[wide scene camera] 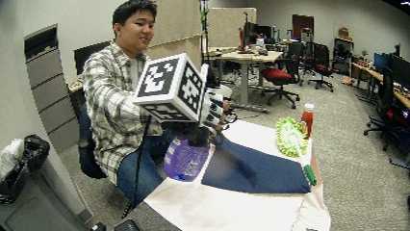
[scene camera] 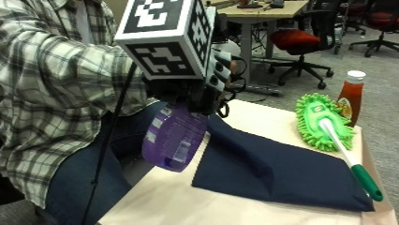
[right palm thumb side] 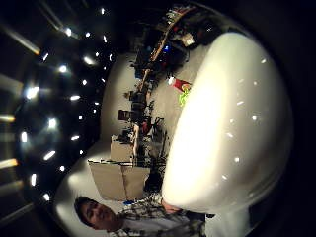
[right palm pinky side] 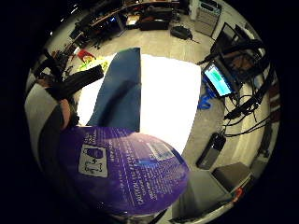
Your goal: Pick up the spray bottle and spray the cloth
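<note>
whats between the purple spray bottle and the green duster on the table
The navy cloth fills that stretch in the outside view: the spray bottle hangs over its near end, and the green duster rests along its far edge.

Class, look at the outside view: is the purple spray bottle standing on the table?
No, the spray bottle hangs lifted in the gloved right hand.

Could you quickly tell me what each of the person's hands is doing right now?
Right hand: holds the purple spray bottle above the table's edge.
Left hand: not visible, cannot tell.

grey carpet floor (scene camera: 380, 70), desks (wide scene camera: 247, 57), red office chairs (scene camera: 299, 40)
</note>
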The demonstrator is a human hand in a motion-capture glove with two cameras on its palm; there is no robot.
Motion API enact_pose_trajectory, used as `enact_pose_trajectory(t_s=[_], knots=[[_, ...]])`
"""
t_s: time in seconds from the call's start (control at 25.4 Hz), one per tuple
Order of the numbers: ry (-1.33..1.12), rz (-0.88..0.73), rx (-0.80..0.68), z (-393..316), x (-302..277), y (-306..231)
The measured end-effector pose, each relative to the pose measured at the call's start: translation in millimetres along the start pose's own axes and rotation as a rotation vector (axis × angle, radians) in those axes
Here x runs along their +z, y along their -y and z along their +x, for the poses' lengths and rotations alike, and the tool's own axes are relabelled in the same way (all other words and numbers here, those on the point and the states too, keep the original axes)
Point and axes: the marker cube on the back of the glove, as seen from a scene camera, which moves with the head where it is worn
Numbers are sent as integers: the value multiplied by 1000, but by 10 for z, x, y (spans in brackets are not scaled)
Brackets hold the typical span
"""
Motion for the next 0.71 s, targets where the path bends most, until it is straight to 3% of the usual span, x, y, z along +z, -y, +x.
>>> enact_pose_trajectory(t_s=[0.71], knots=[[-328, -284, 49, -183, 682, 74]])
